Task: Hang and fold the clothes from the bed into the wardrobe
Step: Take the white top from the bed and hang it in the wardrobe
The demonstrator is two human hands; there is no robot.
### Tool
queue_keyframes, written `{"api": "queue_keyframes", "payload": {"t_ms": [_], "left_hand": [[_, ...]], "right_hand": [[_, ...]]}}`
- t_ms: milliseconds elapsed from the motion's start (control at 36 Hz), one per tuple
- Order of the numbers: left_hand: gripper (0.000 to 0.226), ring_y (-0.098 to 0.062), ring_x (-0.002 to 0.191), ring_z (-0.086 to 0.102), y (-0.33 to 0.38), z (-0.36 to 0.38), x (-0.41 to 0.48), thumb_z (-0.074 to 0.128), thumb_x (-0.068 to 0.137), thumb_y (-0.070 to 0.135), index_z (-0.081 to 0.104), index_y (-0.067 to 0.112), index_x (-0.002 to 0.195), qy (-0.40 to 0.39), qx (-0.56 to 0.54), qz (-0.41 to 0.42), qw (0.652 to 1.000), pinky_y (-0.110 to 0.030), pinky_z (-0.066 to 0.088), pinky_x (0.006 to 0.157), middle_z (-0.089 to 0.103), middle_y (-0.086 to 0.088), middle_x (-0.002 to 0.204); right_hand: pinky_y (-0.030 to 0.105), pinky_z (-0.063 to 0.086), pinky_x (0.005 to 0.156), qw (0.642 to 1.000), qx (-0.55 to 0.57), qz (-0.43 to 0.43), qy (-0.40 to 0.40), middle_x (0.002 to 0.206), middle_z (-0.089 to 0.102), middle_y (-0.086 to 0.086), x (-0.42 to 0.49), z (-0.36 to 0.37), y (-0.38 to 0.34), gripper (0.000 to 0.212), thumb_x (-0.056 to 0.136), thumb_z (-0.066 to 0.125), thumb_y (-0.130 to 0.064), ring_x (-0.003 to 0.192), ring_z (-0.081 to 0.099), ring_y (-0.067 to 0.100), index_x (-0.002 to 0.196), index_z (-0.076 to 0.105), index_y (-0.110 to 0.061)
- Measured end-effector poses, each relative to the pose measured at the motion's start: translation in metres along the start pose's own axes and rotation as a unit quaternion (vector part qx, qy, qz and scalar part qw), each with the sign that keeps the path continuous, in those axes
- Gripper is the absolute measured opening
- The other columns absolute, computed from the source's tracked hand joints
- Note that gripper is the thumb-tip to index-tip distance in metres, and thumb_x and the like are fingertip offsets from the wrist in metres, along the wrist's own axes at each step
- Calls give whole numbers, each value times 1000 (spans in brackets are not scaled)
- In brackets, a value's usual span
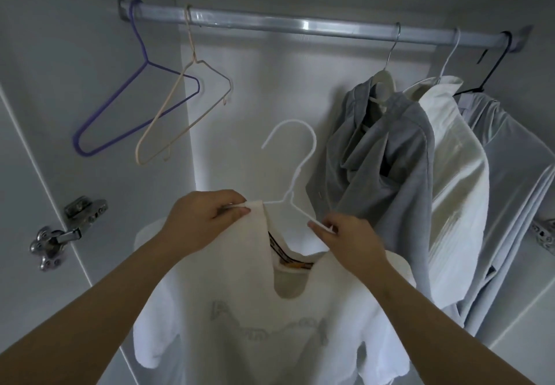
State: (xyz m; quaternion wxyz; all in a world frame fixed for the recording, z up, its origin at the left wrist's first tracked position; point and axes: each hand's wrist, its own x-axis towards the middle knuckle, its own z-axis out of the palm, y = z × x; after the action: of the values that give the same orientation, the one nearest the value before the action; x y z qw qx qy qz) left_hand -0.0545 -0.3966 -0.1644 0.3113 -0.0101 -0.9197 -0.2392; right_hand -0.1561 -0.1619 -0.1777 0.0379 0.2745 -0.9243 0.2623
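— What are the hands doing?

— Both my arms reach forward and up, below the wardrobe rail [300, 25]. My left hand [204, 216] pinches the white T-shirt [240, 309] at the collar edge, thumb under and fingers curled over the cloth. That is where the cloth covers the left arm of the white wire hanger [295, 171]. My right hand [345, 234] pinches the bare end of the hanger's right arm. The hands are apart, one at each shoulder of the hanger.

— Where is the shirt?

— Well below the rail, draping down from both hands with its neck opening facing me. The hanger's hook points up toward the rail and is not on it.

— Any room on the rail?

— I see an open stretch in the middle, right above the hook. Toward the rail's left end hang a purple hanger [135, 99] and a beige hanger [180, 105], each without clothes. Toward its right end a grey shirt [390, 168], a white shirt [456, 174] and a pale grey garment [510, 174] hang close together. The grey shirt is just beside my right hand.
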Motion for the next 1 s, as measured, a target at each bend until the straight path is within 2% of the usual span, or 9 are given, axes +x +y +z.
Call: {"api": "queue_keyframes", "payload": {"t_ms": [83,167,250,361,472,667,778,889,1000], "left_hand": [[38,14,76,55,-9,-2,-4,29,65,71,58,50,75,-30,31,-15,999,-10,38,59,60,23,62],[31,3,69,59,-30,-15,-15,26,65,73,54,61,75,-36,49,-52,997,-14,40,61,63,21,71],[46,-11,72,60,-40,-24,-23,26,67,71,60,44,82,-27,88,-75,993,-20,42,66,65,10,74],[75,-5,91,50,-28,-18,-18,23,63,67,60,28,114,-86,86,-47,991,-22,38,74,57,14,99],[27,-1,63,48,-7,-3,-10,44,84,59,55,35,91,-166,111,-40,979,-18,36,58,52,16,70],[37,-8,47,45,-4,1,-7,35,87,59,42,35,59,-59,110,-44,991,-18,28,48,51,10,51],[47,-3,51,47,-5,-4,1,22,71,70,53,34,67,-24,107,-66,992,-23,32,49,51,7,52],[32,-14,65,54,3,-1,8,46,92,51,62,29,76,-28,112,-72,991,-23,34,55,57,3,62],[24,-6,59,50,10,5,15,51,93,39,66,26,79,-43,90,-70,993,-24,34,55,54,6,59]], "right_hand": [[25,37,56,999,6,-6,33,58,47,-5,-3,4,-1,41,89,49,-53,59,48,12,61,40,-24],[28,41,62,996,17,31,82,64,53,-2,-2,-1,10,38,87,55,-50,68,53,18,64,47,-21],[26,39,61,990,47,69,110,66,58,-3,-1,-6,20,37,85,60,-48,69,54,17,65,51,-17],[23,34,55,991,45,54,110,60,51,-7,-1,0,15,40,83,62,-49,59,48,11,59,44,-22],[23,36,54,995,18,10,94,61,50,-7,0,10,3,36,81,63,-50,62,50,13,69,50,-19],[20,38,56,995,50,-25,88,55,47,-10,-1,8,4,40,77,72,-40,55,45,5,57,40,-28],[24,37,59,997,27,6,70,55,46,-9,-6,-3,16,39,78,70,-40,57,44,8,57,40,-27],[25,32,55,998,26,-15,60,55,43,-7,-8,-7,16,39,85,64,-36,55,40,6,56,39,-24],[25,28,54,997,29,-63,23,53,36,-3,-6,-9,5,46,91,54,-38,53,35,11,56,34,-17]]}}
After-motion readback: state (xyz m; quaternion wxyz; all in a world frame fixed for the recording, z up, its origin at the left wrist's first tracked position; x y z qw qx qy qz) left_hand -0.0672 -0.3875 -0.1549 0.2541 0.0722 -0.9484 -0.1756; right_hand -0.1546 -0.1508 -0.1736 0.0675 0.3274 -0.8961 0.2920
